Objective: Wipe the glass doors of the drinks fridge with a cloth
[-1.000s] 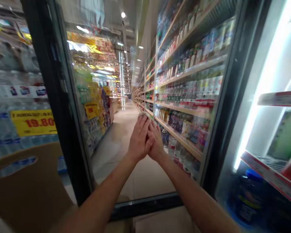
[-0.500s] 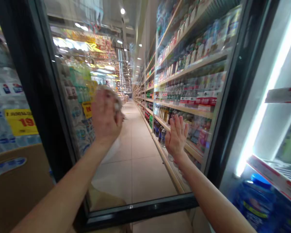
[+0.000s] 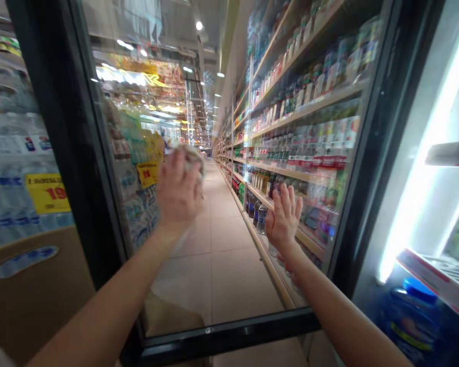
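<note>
An open glass cooler door point(image 3: 229, 127) in a black frame stands in front of me. My left hand point(image 3: 179, 192) is raised against the glass, blurred by motion, its fingers closed on a crumpled pale wad point(image 3: 189, 154), perhaps a cloth or paper. My right hand point(image 3: 285, 220) lies flat on the glass with its fingers spread and holds nothing. Through the pane I see the shop aisle and shelves of bottles.
The lit cooler interior point(image 3: 424, 178) is on the right, with a wire shelf point(image 3: 438, 272) and a blue-capped jug point(image 3: 415, 316) below. A brown cardboard box point(image 3: 34, 285) stands at the lower left under a yellow price sign point(image 3: 48, 192). Drink shelves point(image 3: 302, 153) line the aisle.
One second ago both hands were together at the middle of the glass. They have parted: my left hand has gone up and left with the wad, and my right hand lies flat on the pane.
</note>
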